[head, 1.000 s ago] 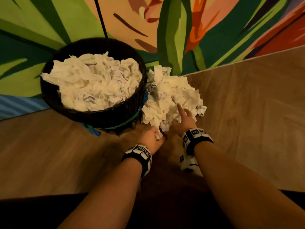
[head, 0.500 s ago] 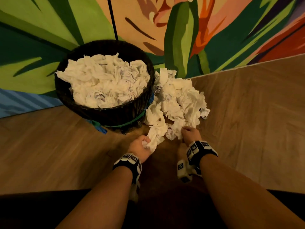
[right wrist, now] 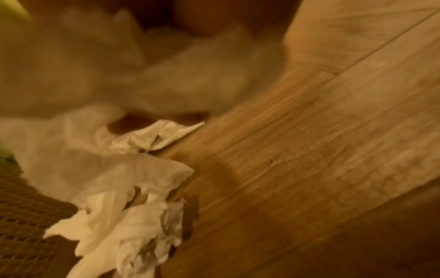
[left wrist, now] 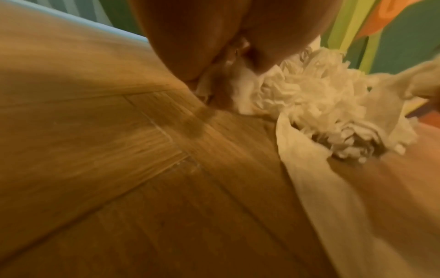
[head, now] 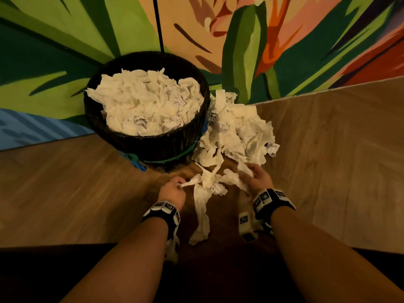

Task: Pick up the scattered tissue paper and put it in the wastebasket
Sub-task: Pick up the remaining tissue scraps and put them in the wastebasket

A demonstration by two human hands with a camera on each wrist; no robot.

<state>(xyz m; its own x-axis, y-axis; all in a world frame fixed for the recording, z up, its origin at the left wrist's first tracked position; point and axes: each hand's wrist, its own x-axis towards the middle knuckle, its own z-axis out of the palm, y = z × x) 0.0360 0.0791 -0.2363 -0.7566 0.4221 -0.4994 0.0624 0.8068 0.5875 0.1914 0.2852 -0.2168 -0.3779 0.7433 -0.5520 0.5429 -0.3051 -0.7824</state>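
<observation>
Both grips pinched tissue: my left hand (head: 171,191) and right hand (head: 255,178) held one tissue clump (head: 209,184) near the full wastebasket (head: 166,147).

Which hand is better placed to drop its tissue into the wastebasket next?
Probably the left hand: it already pinches a tissue strand and lies nearer the wastebasket than the right hand.

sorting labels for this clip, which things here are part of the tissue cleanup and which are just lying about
Part of the job:
- wastebasket, already heaped with tissue
- tissue pile on the floor beside it
- tissue bunch gripped by left hand and right hand

Just there:
- painted wall
- wooden floor
</observation>
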